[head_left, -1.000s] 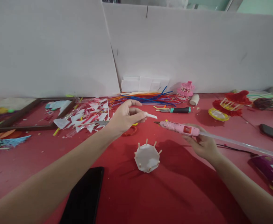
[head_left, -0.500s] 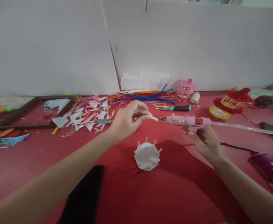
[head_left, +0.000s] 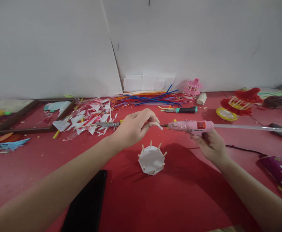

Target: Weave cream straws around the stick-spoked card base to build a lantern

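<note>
My left hand (head_left: pixel 137 128) is closed in a pinch on a short white strip (head_left: pixel 159 126), held above the table. My right hand (head_left: pixel 212 145) grips a pink hot glue gun (head_left: pixel 188 126), its nozzle pointing left at the strip's end; whether they touch I cannot tell. A long clear glue stick (head_left: pixel 249 128) runs out of the gun's back. Below the hands, a white many-sided card piece (head_left: pixel 152 160) lies on the red table (head_left: pixel 136 203), with several short wooden sticks standing around its edge.
A black phone-like slab (head_left: pixel 86 203) lies near my left forearm. Behind are pliers (head_left: pixel 108 124), a cutter (head_left: pixel 185 110), coloured pipe cleaners (head_left: pixel 153 99) and paper scraps (head_left: pixel 90 119). To the right are a red-and-yellow model (head_left: pixel 242 103) and a purple power strip (head_left: pixel 278 174) with a black cord.
My right hand has moved slightly left with the glue gun. My left hand has tilted the white strip so its free end points more downward, close by the nozzle.
</note>
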`<state>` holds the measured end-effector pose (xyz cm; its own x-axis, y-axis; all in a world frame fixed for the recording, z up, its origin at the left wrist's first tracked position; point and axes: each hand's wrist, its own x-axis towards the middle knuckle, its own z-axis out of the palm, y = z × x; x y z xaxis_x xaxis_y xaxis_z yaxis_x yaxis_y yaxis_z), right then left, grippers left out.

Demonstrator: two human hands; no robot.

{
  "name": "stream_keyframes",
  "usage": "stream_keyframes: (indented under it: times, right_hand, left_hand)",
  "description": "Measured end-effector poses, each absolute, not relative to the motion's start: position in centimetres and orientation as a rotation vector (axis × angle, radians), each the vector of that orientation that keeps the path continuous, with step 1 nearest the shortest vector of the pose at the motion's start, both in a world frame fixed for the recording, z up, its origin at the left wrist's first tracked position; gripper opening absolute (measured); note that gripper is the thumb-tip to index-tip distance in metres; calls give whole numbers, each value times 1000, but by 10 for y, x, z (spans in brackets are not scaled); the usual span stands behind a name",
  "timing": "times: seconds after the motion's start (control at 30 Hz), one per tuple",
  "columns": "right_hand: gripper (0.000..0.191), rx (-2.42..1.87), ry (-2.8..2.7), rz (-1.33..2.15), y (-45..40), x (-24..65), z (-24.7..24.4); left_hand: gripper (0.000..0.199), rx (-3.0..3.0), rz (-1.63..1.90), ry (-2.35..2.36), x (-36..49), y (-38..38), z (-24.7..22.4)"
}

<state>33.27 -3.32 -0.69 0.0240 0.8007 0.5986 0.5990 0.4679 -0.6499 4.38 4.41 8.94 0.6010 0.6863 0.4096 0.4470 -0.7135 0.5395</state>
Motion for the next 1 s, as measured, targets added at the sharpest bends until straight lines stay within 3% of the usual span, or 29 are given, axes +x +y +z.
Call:
stream_keyframes:
  times: [1.0]
  right_hand:
    - [14, -1309, -1803, -9, -32, 333, 10]
  left_hand:
    - [14, 2433, 740, 953, 52, 46, 78]
